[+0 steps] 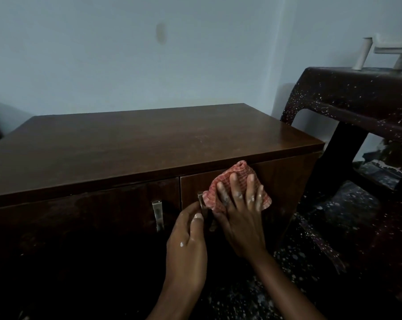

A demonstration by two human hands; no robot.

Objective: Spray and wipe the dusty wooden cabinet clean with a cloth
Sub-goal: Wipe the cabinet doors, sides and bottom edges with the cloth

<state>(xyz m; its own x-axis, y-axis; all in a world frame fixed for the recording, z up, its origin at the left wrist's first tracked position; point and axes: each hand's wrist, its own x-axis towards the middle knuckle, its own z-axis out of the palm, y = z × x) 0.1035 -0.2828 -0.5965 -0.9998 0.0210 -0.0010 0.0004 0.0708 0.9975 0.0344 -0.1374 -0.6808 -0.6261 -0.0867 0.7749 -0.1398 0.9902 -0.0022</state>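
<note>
A person is wiping the front of a dusty wooden cabinet [149, 139], with the right hand [239, 209] pressing a red checked cloth [241, 168] flat against the upper part of the right door [283, 179], just below the overhanging top. The fingers are lying spread and nearly straight over the fabric, so they are pinning the cloth rather than gripping it. The left hand [186, 241] is curling around that door's metal handle [200, 199], thumb on the near side, apparently steadying the panel. No spray bottle is showing.

The main risk is the cloth sliding out from under those flat fingers on a hard stroke, or its loose edge catching on the handle just beside it. If the left hand is loosening, the wiping pressure could be rocking the door. White flecks are dotting both hands and could be smearing onto the wood. The lower doors are sitting in deep shadow, so dust there could be going unnoticed. A paint-spattered dark table [357, 95] is standing close on the right.
</note>
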